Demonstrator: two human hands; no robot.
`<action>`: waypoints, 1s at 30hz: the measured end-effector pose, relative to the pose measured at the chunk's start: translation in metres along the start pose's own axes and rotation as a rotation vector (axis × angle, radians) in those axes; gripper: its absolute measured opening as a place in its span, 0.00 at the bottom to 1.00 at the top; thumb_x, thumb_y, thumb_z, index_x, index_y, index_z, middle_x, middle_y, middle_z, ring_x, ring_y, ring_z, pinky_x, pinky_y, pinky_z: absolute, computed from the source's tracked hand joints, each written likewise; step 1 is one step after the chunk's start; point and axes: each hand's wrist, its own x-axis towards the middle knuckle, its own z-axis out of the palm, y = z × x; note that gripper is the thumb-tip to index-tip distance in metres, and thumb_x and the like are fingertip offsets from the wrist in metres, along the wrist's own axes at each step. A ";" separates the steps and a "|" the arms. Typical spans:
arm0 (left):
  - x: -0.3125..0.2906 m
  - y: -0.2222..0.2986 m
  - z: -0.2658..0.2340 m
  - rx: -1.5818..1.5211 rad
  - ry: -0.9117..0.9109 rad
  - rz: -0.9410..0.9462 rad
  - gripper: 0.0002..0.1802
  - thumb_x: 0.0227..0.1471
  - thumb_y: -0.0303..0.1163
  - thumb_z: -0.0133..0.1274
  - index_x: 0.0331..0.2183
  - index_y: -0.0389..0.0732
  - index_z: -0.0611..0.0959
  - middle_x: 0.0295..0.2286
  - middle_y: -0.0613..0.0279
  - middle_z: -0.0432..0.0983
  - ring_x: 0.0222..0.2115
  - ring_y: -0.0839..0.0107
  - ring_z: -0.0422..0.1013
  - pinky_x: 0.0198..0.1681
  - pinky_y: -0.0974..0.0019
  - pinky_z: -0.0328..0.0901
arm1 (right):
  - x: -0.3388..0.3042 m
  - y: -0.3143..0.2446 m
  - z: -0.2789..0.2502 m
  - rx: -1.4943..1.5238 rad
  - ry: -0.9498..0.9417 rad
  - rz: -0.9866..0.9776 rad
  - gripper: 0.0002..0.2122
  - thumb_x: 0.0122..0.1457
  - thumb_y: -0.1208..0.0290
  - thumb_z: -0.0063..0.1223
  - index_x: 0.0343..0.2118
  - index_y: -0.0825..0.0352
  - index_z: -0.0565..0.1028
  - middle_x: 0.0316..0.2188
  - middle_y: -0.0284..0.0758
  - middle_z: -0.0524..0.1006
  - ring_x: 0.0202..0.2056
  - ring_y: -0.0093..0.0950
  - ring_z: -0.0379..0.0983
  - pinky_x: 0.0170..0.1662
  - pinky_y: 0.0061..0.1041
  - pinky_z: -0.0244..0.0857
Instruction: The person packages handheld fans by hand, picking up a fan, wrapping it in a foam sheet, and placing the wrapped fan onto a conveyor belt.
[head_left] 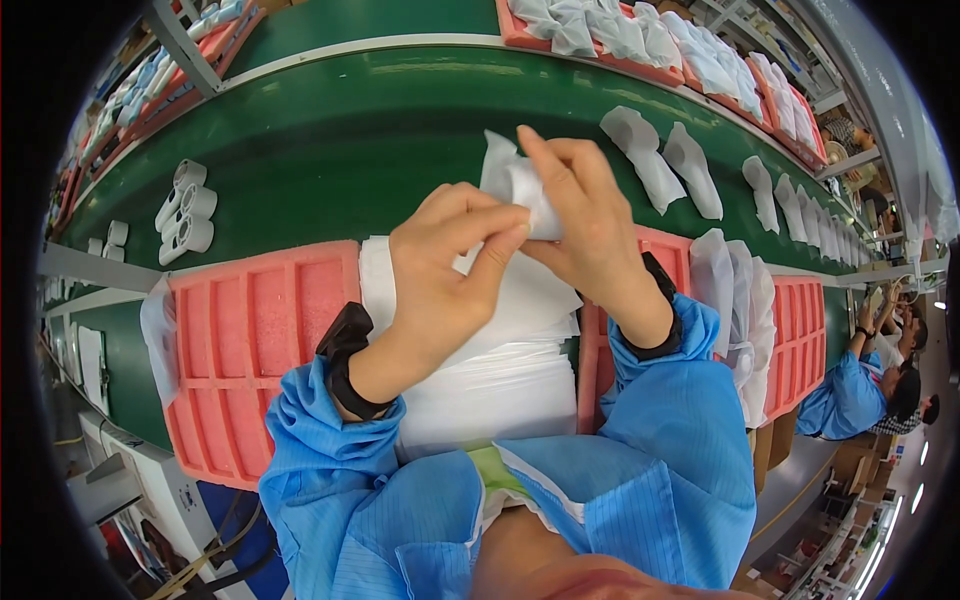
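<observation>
A white wrapped piece (520,190) is held up between both hands, near the far end of a stack of white sheets (485,400). I see the left hand (440,255) with thumb and forefinger pinched on its near edge. The fingers of the right hand (590,215) grip its right side, the forefinger stretched upward. A pink tray (275,310) stands left of the stack. Beyond, on the green worktop (330,130), bare white parts (187,215) stand left and wrapped parts (645,160) lie right.

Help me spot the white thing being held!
Find the long green surface, then the left hand and right hand in front of it. Their fingers hold the white wrapped thing. Unlike the wrapped pieces lying to the right, it's held up.
</observation>
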 end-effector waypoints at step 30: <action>0.021 -0.011 -0.024 -0.037 0.247 -0.053 0.29 0.36 0.32 0.70 0.43 0.42 0.77 0.47 0.58 0.65 0.42 0.69 0.66 0.38 0.69 0.63 | -0.011 0.025 0.022 0.050 0.100 0.191 0.19 0.46 0.80 0.56 0.44 0.71 0.68 0.31 0.41 0.77 0.33 0.37 0.76 0.37 0.26 0.67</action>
